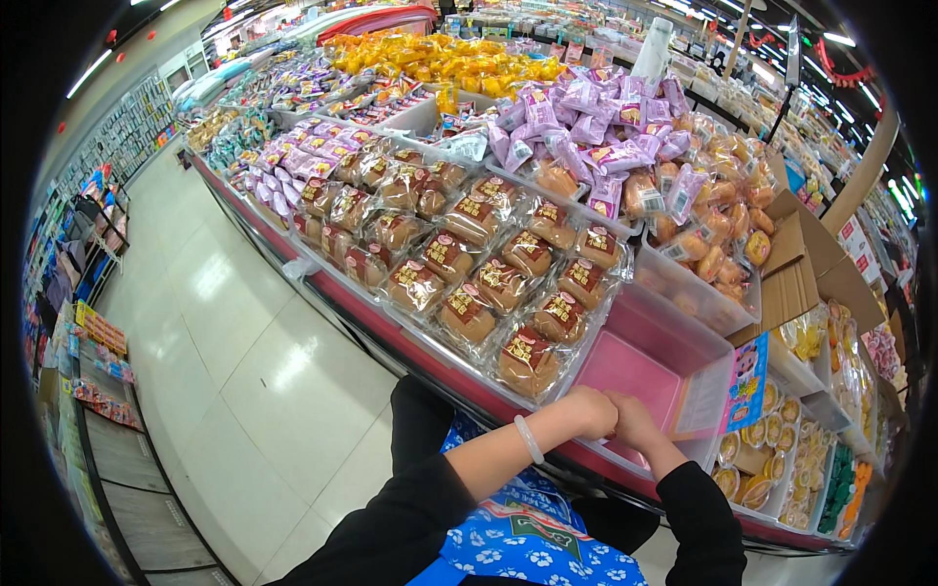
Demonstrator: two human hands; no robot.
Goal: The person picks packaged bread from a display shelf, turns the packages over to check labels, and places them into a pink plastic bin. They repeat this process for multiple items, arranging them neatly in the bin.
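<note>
My left hand (pixel 591 412), with a pale bangle (pixel 529 439) on its wrist, meets my right hand (pixel 632 419) over the front rim of a clear plastic bin (pixel 636 359). The fingers of both are mostly hidden, so whether they hold anything is unclear. Inside, that bin shows a bare pink bottom. Just left of my hands, a clear tray (pixel 469 373) carries rows of wrapped brown bread buns (pixel 467 311) with dark red labels. The nearest wrapped bun (pixel 526 360) lies at the tray's front corner.
Purple snack packs (pixel 586 132) and bagged round buns (pixel 722 220) are heaped behind. A torn cardboard box (pixel 788 271) stands at right, beside a blue printed card (pixel 746 381) and lidded cups (pixel 755 447). A tiled aisle (pixel 242 366) runs left, with shelving (pixel 132 483) beyond.
</note>
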